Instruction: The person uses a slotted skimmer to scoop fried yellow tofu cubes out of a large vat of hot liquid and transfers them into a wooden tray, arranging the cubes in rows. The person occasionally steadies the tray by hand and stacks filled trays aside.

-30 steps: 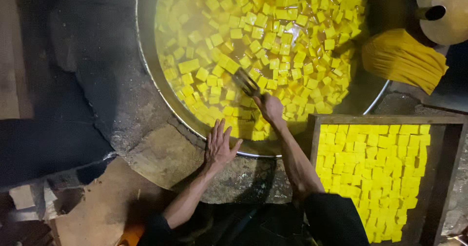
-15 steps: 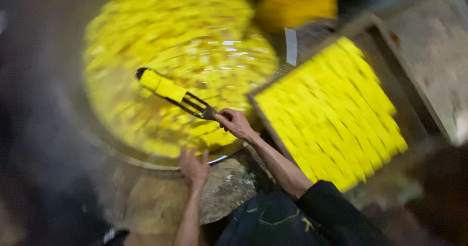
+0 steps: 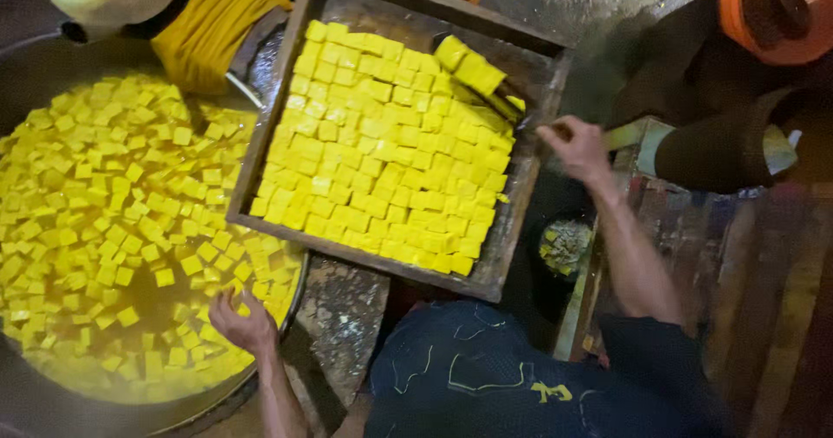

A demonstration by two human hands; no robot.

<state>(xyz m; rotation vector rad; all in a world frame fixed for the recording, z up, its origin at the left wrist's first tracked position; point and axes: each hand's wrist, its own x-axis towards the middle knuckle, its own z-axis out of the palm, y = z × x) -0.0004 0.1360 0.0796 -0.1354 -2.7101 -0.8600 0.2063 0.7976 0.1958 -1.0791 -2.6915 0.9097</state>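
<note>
The right hand (image 3: 580, 146) is out past the right edge of the wooden tray (image 3: 529, 186), fingers curled tight on the end of a spatula (image 3: 486, 81) whose blade reaches back over the tray's upper right corner with a stack of yellow cubes (image 3: 468, 63) on it. The tray is packed with rows of yellow cubes and sits tilted, one corner over the big pan (image 3: 299, 295). The left hand (image 3: 241, 321) rests on that pan's near rim, fingers loosely spread, holding nothing. More cubes float in yellow liquid there. A yellow cloth (image 3: 213, 30) lies above the pan
</note>
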